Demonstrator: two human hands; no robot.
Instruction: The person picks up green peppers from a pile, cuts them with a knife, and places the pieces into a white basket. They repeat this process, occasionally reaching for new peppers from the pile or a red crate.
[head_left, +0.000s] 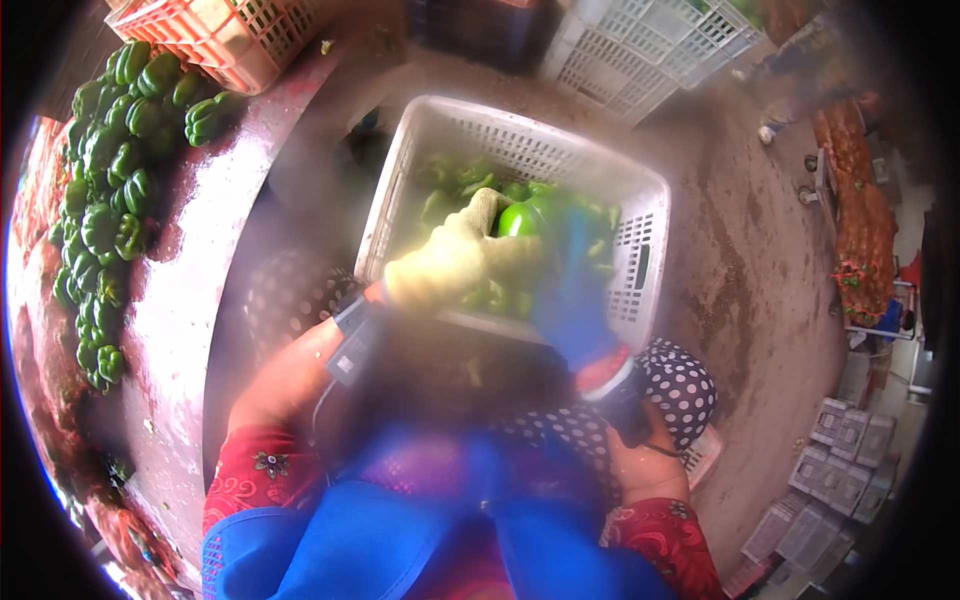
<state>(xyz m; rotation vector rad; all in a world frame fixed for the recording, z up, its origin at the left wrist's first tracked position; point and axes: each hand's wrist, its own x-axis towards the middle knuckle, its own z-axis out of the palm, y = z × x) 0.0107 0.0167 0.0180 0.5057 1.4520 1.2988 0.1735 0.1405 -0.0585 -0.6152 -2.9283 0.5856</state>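
Note:
A white plastic crate (525, 135) with slotted walls stands before me, with many green bell peppers inside. My left hand (457, 251), in a pale yellow knit glove, reaches over the crate and grips a shiny green bell pepper (519, 220) between thumb and fingers. On the right of that pepper is my right hand (574, 307), in a blue glove and blurred. Its fingers are close to the pepper's right side; whether they touch it cannot be told. The camera's view is hazy over the middle of the crate.
Many green bell peppers (101, 225) lie piled on the floor at left, beside an orange crate (225, 45). Stacked white crates (622, 67) stand at the top. A cart with full red mesh sacks (862, 217) is at right, near stacked grey crates (832, 472).

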